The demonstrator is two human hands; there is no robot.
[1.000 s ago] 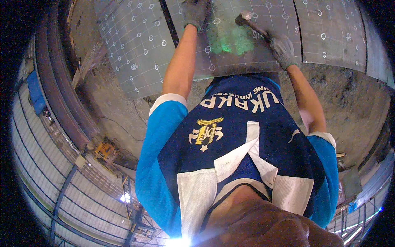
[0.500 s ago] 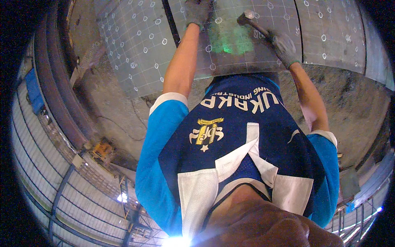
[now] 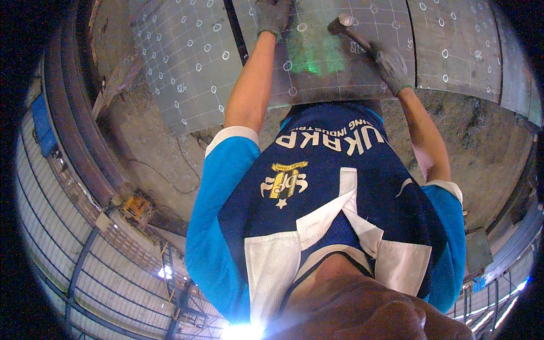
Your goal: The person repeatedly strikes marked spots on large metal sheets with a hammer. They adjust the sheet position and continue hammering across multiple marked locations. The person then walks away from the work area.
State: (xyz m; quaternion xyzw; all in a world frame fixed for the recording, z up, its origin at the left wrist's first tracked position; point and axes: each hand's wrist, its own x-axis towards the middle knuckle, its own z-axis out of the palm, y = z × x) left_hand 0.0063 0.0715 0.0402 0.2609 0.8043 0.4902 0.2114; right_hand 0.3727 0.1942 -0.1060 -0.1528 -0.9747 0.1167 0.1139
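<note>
My right hand (image 3: 390,63), in a grey knit glove, is wrapped round the handle of a hammer (image 3: 356,38). The hammer's head lies up and to the left of the hand, over a grey metal plate (image 3: 317,79) marked with white grid lines and circles. At the upper edge of the picture my left hand (image 3: 274,17), gloved too, is over the same plate with its fingers curled. What those fingers hold, if anything, is cut off and cannot be made out. A green shine falls on the plate between the two hands.
More marked plates lie on the left (image 3: 187,62) and on the right (image 3: 453,45), parted by dark gaps. Below their near edge is a dusty floor (image 3: 170,141). Rusty steel beams (image 3: 73,113) run along the left, with a yellow machine (image 3: 137,207) near their end.
The view has shifted slightly, moving the surroundings a little. Both hands and the hammer keep nearly the same place over the plate.
</note>
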